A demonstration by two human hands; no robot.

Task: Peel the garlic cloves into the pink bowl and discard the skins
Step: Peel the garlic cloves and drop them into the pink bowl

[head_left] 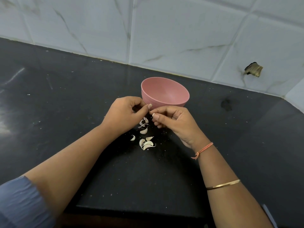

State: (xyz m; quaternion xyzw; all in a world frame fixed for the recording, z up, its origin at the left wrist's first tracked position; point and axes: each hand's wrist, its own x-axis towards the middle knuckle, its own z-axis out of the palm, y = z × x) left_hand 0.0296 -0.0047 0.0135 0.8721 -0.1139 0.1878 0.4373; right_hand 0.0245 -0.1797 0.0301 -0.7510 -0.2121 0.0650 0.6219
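Where the two hands meet, just in front of the pink bowl [166, 92], a small bit is pinched between them. On the left hand [125, 112], the thumb and first finger are pressed together on it, and the other fingers are curled in. On the right hand [174, 120], the thumb and first finger are pinched on it too, and the other fingers are bent under. The small bit is hidden by the fingertips, so it cannot be told if it is garlic or skin. The bowl is set upright on the black counter [65, 104], not far from the tiled wall [164, 30]. A little bunch of garlic cloves [147, 143] is laid on the counter below the hands, nearer than the bowl. Some thin skins [143, 122] are scattered just beyond the cloves, under the fingers. An orange thread [203, 149] and a gold bangle [223, 184] are worn on the right arm.
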